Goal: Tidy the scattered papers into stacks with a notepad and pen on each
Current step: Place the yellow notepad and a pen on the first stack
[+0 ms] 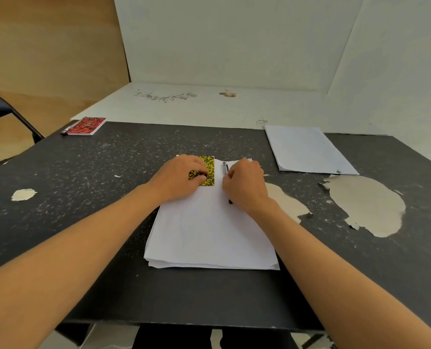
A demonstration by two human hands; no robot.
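Observation:
A stack of white papers (pixel 209 235) lies in the middle of the black table (pixel 83 197). A yellow-and-black notepad (pixel 208 170) rests on the stack's far end, and my left hand (pixel 181 177) holds it, fingers curled over its left part. My right hand (pixel 244 186) grips a black pen (pixel 225 168) lying on the stack just right of the notepad; most of the pen is hidden under the hand. A second paper stack (pixel 307 149) lies at the far right, bare. A red notepad (pixel 87 125) with a pen (pixel 67 130) beside it sits at the far left corner.
The table's black surface is peeled in pale patches at the right (pixel 368 202) and left (pixel 23 194). A white board (pixel 209 104) extends behind the table to a white wall. A dark folding chair (pixel 5 109) stands at the left.

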